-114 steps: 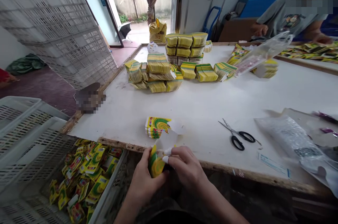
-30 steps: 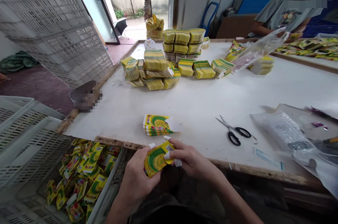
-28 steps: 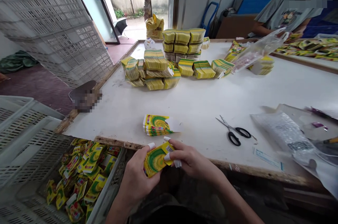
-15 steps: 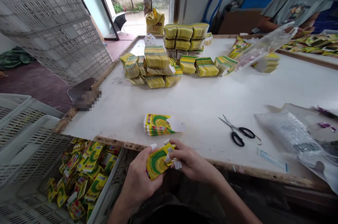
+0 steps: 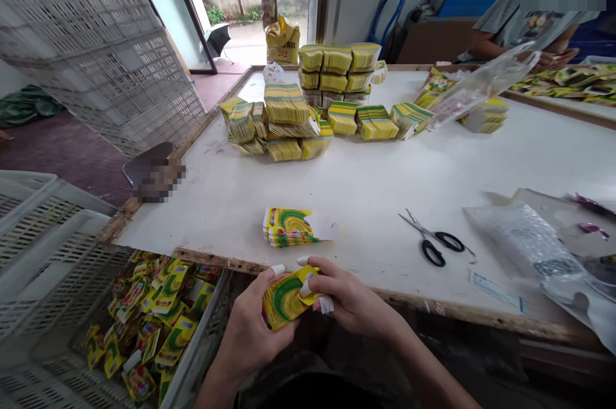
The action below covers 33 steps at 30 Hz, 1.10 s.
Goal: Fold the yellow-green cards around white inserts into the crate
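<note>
My left hand (image 5: pixel 255 316) grips the left end of a small yellow carton (image 5: pixel 289 296) printed with a green swirl. At its right end, my right hand (image 5: pixel 344 296) pinches the carton's end with thumb and fingers. White finger covers wrap several of my fingertips. Just beyond my hands, a short stack of flat yellow cartons (image 5: pixel 291 227) lies on the table, white flaps pointing right. Black-handled scissors (image 5: pixel 433 245) rest with blades apart, right of that stack.
Bundled cartons (image 5: pixel 337 78) stand piled at the back of the white table (image 5: pixel 366 184). Below left, a crate (image 5: pixel 192 345) holds many yellow packets (image 5: pixel 144 325). Plastic bags (image 5: pixel 534 255) lie at right. Across the table, another person's hands (image 5: pixel 553 59) hover near more packets.
The carton has shifted slightly left and down in my hands. My right fingers have moved a little at its right end. The other person's hands have moved.
</note>
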Available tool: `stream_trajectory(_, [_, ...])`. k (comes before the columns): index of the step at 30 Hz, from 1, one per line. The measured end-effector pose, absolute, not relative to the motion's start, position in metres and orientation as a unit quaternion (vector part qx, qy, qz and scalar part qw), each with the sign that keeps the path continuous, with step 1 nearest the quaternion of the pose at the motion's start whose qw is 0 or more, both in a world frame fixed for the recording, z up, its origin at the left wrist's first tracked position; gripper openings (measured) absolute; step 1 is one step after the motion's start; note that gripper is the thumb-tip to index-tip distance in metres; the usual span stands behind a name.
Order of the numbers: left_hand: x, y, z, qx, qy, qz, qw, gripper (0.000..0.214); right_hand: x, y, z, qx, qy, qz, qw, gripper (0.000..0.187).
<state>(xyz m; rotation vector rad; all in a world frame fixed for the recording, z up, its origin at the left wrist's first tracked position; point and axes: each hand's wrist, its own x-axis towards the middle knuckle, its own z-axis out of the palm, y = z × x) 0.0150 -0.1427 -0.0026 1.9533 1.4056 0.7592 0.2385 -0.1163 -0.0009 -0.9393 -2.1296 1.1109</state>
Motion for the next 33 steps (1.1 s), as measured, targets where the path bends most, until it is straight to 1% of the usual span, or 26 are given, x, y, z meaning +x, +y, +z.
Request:
stream_trajectory(4, [0.017, -0.144, -0.002, 0.726, 0.547, 0.298, 0.291, 0.061, 0.233, -0.123, -0.006, -0.373, -0.799, 0.379, 0.282, 0.022])
stream_trajectory(7, [0.019, -0.145, -0.001, 0.711, 0.557, 0.310, 0.297, 0.059, 0.225, -0.128, -0.015, -0.384, -0.790, 0.360, 0.313, 0.024])
stream_trajectory(9, [0.019, -0.146, -0.002, 0.693, 0.559, 0.322, 0.321, 0.060, 0.224, -0.128, -0.019, -0.372, -0.790, 0.352, 0.336, 0.023])
stream_trajectory(12, [0.021, -0.147, -0.008, 0.611, 0.595, 0.367, 0.371, 0.074, 0.226, -0.126, -0.023, -0.371, -0.790, 0.315, 0.372, 0.024])
stream_trajectory(14, [0.022, -0.146, -0.013, 0.512, 0.616, 0.419, 0.428, 0.077, 0.228, -0.124, -0.025, -0.388, -0.787, 0.280, 0.389, 0.024])
stream_trajectory(17, [0.025, -0.145, -0.016, 0.355, 0.594, 0.486, 0.535, 0.060, 0.228, -0.123, -0.027, -0.400, -0.791, 0.246, 0.392, 0.023])
stream_trajectory(19, [0.026, -0.144, -0.014, 0.292, 0.573, 0.502, 0.578, 0.054, 0.226, -0.122, -0.028, -0.396, -0.801, 0.240, 0.379, 0.023])
stream_trajectory(23, [0.028, -0.141, -0.007, 0.261, 0.558, 0.500, 0.608, 0.056, 0.225, -0.121, -0.028, -0.395, -0.816, 0.254, 0.338, 0.021])
stream_trajectory(28, [0.031, -0.135, -0.007, 0.248, 0.563, 0.499, 0.610, 0.054, 0.232, -0.119, -0.023, -0.393, -0.808, 0.322, 0.299, 0.021])
stream_trajectory(30, [0.033, -0.134, -0.007, 0.248, 0.561, 0.498, 0.613, 0.053, 0.234, -0.119, -0.023, -0.394, -0.791, 0.356, 0.305, 0.030])
stream_trajectory(33, [0.038, -0.134, -0.005, 0.256, 0.559, 0.497, 0.612, 0.051, 0.231, -0.119, -0.026, -0.396, -0.760, 0.394, 0.333, 0.049])
